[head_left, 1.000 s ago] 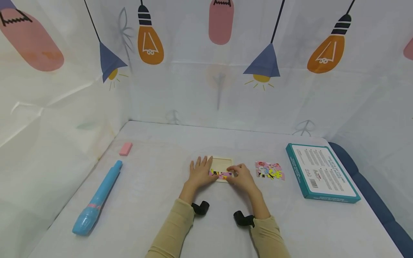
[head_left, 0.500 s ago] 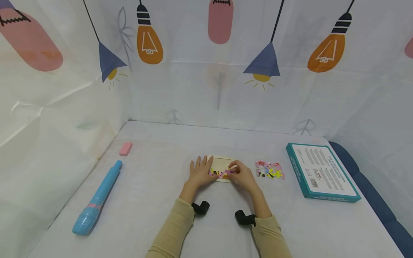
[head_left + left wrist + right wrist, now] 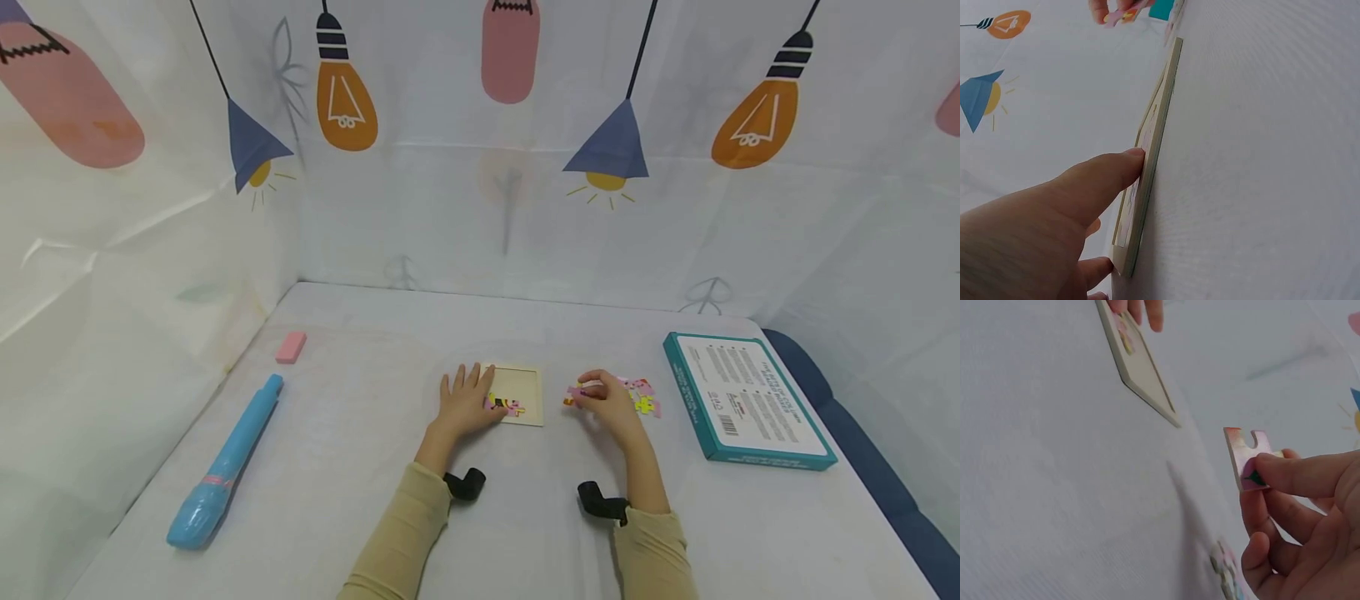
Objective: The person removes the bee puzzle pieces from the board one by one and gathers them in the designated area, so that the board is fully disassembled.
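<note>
A shallow wooden puzzle tray (image 3: 531, 418) lies mid-table with some joined pink and yellow puzzle pieces (image 3: 512, 407) along its near left edge. My left hand (image 3: 463, 410) rests on the tray's left side, fingers straight and spread, thumb touching near the pieces. Between thumb and fingers, my right hand (image 3: 609, 404) pinches a pink puzzle piece (image 3: 1249, 464) with a dark green mark, lifted off the table. That hand is to the right of the tray and partly covers a cluster of puzzle pieces (image 3: 645, 402) lying on the table.
At the right stands a flat teal-edged box (image 3: 753, 400) with a white printed face. A blue microphone-shaped object (image 3: 228, 467) and a pink eraser-like block (image 3: 291, 347) lie at the left. White patterned sheets rise behind the table (image 3: 360, 350).
My right hand has lifted the puzzle piece out of the tray's near right corner and carried it right, toward the loose cluster. My left hand stays on the tray.
</note>
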A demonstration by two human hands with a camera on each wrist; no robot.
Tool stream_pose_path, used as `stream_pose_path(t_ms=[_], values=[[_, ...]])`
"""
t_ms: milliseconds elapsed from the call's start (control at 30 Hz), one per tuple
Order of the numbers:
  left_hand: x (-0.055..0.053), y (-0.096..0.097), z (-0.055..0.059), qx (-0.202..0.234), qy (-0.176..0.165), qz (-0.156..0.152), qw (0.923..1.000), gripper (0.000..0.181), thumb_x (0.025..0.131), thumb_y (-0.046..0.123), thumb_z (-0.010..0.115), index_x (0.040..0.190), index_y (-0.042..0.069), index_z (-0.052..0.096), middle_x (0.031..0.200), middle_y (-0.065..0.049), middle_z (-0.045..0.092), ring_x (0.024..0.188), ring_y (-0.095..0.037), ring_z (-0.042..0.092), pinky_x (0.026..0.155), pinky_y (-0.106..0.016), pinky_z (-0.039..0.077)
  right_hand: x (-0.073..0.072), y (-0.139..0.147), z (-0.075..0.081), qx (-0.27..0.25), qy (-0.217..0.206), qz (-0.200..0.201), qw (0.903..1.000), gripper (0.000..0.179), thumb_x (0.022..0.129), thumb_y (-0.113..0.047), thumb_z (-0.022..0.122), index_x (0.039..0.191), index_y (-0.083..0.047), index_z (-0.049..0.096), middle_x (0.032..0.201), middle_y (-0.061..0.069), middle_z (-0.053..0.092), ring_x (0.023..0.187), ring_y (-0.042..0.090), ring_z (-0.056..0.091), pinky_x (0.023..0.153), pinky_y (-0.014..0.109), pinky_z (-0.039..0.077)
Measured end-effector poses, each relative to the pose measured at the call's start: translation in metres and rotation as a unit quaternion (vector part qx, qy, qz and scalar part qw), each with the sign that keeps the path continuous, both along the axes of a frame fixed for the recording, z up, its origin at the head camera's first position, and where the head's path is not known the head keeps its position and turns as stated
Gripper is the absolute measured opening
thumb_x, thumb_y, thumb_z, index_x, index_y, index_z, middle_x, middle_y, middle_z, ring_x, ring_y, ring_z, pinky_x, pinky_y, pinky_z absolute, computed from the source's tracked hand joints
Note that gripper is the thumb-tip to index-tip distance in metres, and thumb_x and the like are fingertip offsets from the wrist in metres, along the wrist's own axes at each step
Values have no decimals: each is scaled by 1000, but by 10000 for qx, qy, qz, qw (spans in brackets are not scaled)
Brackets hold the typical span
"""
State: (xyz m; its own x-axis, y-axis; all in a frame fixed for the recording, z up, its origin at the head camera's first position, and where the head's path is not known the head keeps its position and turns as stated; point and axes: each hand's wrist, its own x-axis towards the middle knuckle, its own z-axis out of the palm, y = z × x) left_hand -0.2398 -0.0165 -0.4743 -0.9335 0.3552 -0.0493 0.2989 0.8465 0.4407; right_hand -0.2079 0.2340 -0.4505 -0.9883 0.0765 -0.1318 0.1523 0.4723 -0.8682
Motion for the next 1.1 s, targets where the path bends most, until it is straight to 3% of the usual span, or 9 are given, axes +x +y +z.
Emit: stream_pose_path(t_ms=[200,367,500,833,1100], values=[[-1,-1,0,-8,-48,-12,10000,79,84,48,60,147,14,27,151,-15,21,140,-38,9,108,-58,2,9,29,2,63,-234,-314,9992,34,90,-9,56,121,0,46,113,24,54,91,25,54,69,28,44],[0,-2,0,2,-35,-19,10000,77,84,47,60,146,13,28,151,-16,21,139,-38,10,108,-58,2,14,47,0,104,-505,-476,9975,34,92,-9,50,125,-2,42,111,21,50,89,24,49,70,26,44],[2,-2,0,-37,-9,-38,10000,77,84,48,59,146,13,29,151,-16,21,139,-39,11,108,-58,3,18,54,-1,67,-487,-514,9975,34,92,-4,48,124,2,40,113,23,48,91,26,49,71,25,45],[1,-1,-2,4,-45,-51,10000,78,84,49,59,146,12,29,151,-16,22,139,-38,11,108,-58,2,27,62,-2,477,-772,-1012,9907,35,92,-2,41,126,5,40,118,26,40,102,37,41,86,43,40],[-1,-1,-3,-22,33,-99,9999,76,84,50,58,145,12,30,151,-16,22,139,-39,11,108,-58,3,28,69,-8,954,-838,-1645,9782,35,91,-2,46,125,3,44,117,26,45,101,37,44,82,45,42]])
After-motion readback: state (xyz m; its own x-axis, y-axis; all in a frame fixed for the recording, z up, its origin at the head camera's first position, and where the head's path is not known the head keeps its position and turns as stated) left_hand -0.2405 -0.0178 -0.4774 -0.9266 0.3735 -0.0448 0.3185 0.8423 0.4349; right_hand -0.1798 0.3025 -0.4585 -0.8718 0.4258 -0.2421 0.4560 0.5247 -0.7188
